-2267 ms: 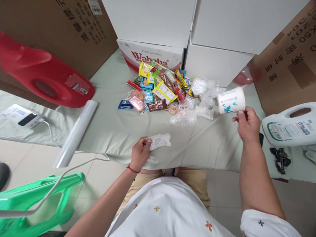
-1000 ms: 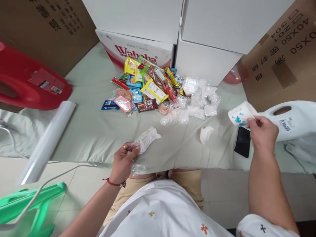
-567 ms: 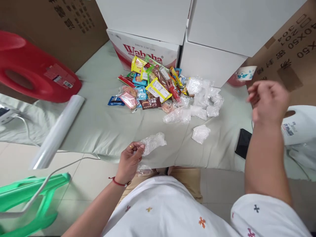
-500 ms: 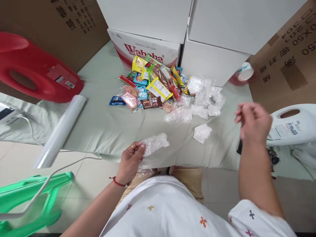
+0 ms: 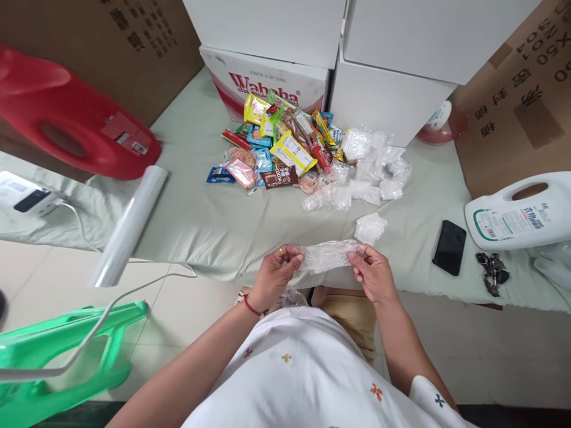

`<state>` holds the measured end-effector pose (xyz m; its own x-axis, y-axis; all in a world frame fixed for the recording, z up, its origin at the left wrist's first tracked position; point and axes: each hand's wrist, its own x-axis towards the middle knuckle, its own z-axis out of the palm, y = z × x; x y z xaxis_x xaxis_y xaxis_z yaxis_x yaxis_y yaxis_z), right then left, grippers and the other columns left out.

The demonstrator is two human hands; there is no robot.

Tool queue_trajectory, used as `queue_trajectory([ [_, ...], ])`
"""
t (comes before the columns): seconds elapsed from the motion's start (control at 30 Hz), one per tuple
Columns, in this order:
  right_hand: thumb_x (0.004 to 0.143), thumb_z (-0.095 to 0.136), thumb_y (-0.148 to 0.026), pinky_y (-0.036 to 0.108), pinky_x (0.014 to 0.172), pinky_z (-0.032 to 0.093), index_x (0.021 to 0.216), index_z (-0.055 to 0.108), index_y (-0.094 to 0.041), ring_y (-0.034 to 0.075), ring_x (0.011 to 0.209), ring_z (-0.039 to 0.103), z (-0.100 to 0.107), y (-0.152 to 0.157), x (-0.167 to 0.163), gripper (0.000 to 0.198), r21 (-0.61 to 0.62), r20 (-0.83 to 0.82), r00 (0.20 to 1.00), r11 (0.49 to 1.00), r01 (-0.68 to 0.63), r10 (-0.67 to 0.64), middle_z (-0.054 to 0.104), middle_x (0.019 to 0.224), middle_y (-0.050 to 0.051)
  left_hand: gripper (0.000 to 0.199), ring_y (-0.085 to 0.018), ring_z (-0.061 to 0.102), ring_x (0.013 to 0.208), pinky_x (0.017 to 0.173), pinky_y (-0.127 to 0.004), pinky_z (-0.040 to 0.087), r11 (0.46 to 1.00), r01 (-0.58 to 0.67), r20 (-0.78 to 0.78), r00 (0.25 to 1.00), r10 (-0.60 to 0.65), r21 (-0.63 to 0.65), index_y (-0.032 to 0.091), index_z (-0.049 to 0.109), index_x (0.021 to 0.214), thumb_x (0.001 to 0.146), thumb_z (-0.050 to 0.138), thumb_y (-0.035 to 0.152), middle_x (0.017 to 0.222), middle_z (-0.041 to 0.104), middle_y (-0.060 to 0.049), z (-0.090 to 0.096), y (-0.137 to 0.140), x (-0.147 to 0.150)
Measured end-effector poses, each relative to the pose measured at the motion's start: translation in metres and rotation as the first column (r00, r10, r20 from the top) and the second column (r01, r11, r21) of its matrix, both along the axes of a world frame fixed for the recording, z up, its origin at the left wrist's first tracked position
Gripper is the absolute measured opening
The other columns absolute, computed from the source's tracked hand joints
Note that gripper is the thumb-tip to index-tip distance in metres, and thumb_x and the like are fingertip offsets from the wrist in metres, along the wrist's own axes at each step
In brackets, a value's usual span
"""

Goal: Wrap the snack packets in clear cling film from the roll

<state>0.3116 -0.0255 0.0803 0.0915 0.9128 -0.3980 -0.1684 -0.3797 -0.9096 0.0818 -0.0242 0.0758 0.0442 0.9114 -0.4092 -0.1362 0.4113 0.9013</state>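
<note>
Stretched between both hands is a crinkled strip of clear plastic wrap (image 5: 328, 255), held over the table's front edge. My left hand (image 5: 279, 273) pinches its left end between thumb and fingers. Its right end is pinched by my right hand (image 5: 372, 270). Just behind the strip lies a crumpled clump of plastic wrap (image 5: 371, 228). Farther back, several more wrap clumps (image 5: 368, 166) touch the right side of a pile of packaged snacks (image 5: 285, 145). A brown cocoa packet (image 5: 279, 177) lies at the pile's front.
White boxes (image 5: 379, 98) stand behind the pile. At left are a red jug (image 5: 84, 125) and a plastic film roll (image 5: 129, 229). To the right lie a phone (image 5: 449, 247), keys (image 5: 493, 273) and a white detergent bottle (image 5: 520, 211). A green stool (image 5: 107, 345) stands below left.
My right hand has come in from the far right and taken hold of the wrap's right end. The strip, with my left hand, sits farther right and is pulled out lengthwise.
</note>
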Motion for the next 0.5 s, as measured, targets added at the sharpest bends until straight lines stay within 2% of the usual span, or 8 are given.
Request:
queue_trajectory([
  [0.1, 0.068, 0.089, -0.055, 0.017, 0.035, 0.028, 0.080, 0.066, -0.020, 0.005, 0.046, 0.038, -0.002, 0.004, 0.000, 0.043, -0.008, 0.018, 0.999, 1.000, -0.028, 0.028, 0.052, 0.063, -0.006, 0.048, -0.006, 0.036, 0.051, 0.047, -0.020, 0.027, 0.999, -0.031, 0.016, 0.999, 0.032, -0.031, 0.017, 0.063, 0.082, 0.071, 0.084, 0.059, 0.063, 0.050, 0.005, -0.004, -0.002, -0.008],
  [0.17, 0.073, 0.085, -0.057, 0.018, 0.036, 0.029, 0.084, 0.069, -0.020, 0.006, 0.047, 0.039, -0.008, 0.004, 0.000, 0.041, 0.016, 0.054, 0.998, 1.000, -0.025, 0.024, 0.053, 0.063, -0.006, 0.050, -0.006, 0.036, 0.050, 0.046, -0.019, 0.027, 0.997, -0.058, 0.064, 0.996, 0.061, -0.043, 0.018, 0.060, 0.083, 0.071, 0.084, 0.060, 0.061, 0.048, 0.007, -0.004, -0.002, -0.011],
  [0.33, 0.088, 0.072, -0.053, 0.023, 0.049, 0.043, 0.097, 0.079, -0.022, 0.011, 0.057, 0.049, -0.020, 0.000, 0.007, 0.033, 0.197, 0.320, 0.947, 0.979, -0.043, -0.023, 0.062, 0.072, 0.000, 0.053, -0.005, 0.036, 0.050, 0.045, -0.018, 0.028, 0.991, -0.109, 0.147, 0.982, 0.120, -0.081, 0.020, 0.056, 0.083, 0.067, 0.088, 0.059, 0.061, 0.048, 0.008, -0.002, 0.002, -0.016],
  [0.4, 0.092, 0.070, -0.047, 0.026, 0.057, 0.049, 0.098, 0.080, -0.025, 0.014, 0.069, 0.057, -0.017, -0.004, 0.012, 0.024, 0.320, 0.399, 0.916, 0.943, -0.086, -0.052, 0.067, 0.087, 0.003, 0.054, -0.005, 0.036, 0.049, 0.044, -0.018, 0.028, 0.986, -0.124, 0.170, 0.975, 0.142, -0.110, 0.020, 0.055, 0.083, 0.065, 0.090, 0.057, 0.061, 0.049, 0.008, -0.002, 0.005, -0.018],
  [0.5, 0.093, 0.070, -0.035, 0.030, 0.067, 0.053, 0.100, 0.082, -0.030, 0.017, 0.085, 0.063, -0.009, -0.009, 0.018, 0.014, 0.481, 0.456, 0.889, 0.849, -0.216, -0.032, 0.066, 0.101, 0.005, 0.055, -0.004, 0.036, 0.047, 0.042, -0.017, 0.028, 0.970, -0.172, 0.218, 0.954, 0.208, -0.172, 0.019, 0.055, 0.083, 0.061, 0.093, 0.052, 0.058, 0.050, 0.008, -0.006, 0.009, -0.024],
])
